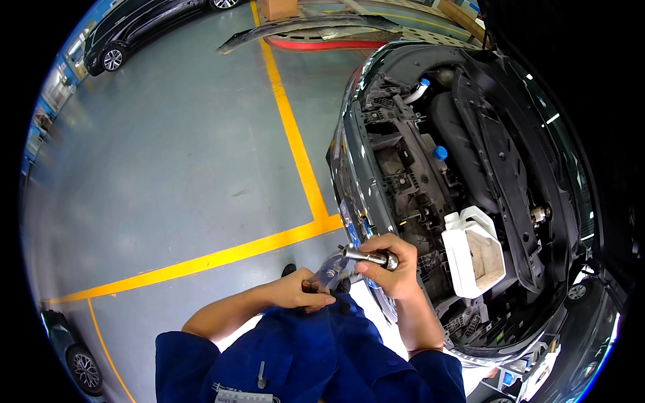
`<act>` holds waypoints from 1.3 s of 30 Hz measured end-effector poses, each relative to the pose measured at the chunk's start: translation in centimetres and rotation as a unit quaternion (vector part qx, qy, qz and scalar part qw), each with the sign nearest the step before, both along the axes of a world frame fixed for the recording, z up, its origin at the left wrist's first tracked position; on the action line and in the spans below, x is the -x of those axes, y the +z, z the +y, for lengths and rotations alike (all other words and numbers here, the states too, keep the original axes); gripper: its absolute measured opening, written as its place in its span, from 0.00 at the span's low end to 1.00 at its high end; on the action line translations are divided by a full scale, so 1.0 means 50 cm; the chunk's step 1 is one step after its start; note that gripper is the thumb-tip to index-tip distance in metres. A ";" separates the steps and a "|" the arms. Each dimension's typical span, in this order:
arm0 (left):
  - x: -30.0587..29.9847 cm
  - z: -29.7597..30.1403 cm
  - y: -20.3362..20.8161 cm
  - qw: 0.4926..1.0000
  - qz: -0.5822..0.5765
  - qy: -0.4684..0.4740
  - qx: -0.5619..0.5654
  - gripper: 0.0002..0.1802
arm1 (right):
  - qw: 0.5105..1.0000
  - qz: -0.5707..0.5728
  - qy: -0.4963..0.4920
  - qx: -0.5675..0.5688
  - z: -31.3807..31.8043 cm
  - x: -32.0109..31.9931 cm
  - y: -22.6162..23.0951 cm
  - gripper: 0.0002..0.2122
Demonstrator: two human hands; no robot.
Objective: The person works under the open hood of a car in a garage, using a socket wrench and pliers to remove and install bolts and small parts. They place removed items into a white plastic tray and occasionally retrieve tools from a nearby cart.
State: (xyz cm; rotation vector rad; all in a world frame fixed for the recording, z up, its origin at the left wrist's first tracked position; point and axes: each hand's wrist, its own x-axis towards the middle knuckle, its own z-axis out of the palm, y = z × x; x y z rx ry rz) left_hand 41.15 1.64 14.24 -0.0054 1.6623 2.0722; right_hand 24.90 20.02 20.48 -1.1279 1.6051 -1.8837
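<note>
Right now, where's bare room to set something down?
Grey floor, bordered by yellow lines right and below, black car above. Narrower strip: right line to open-hooded car's front edge. Crowded: engine bay, cut-open white jug included.

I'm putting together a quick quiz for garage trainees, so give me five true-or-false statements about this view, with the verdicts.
1. The person's right hand holds a silver metal tool. True.
2. The white container lies on the floor. False: it sits in the open engine bay.
3. A blue cap shows in the engine bay. True.
4. The floor lines are red. False: they are yellow.
5. A black car stands toward the picture's upper left. True.
</note>
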 end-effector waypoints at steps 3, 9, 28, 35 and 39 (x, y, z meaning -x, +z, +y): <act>-0.007 -0.006 -0.009 0.999 0.022 -0.010 0.023 0.19 | 0.996 0.010 -0.085 -0.010 0.004 -0.010 0.005 0.10; -0.009 -0.002 -0.026 0.999 0.010 -0.013 0.033 0.20 | 0.991 -0.083 -0.087 -0.065 0.031 -0.016 -0.013 0.12; 0.042 -0.121 -0.069 0.978 -0.022 -0.102 0.179 0.13 | 0.958 -0.161 -0.218 -0.090 -0.049 -0.139 -0.078 0.10; 0.085 -0.110 -0.083 0.986 0.025 -0.122 0.109 0.15 | 0.888 -0.178 -0.424 0.019 -0.023 -0.174 -0.093 0.11; 0.138 -0.056 -0.095 0.966 0.017 -0.247 0.071 0.11 | 0.832 -0.385 -0.365 0.164 0.018 -0.183 -0.130 0.13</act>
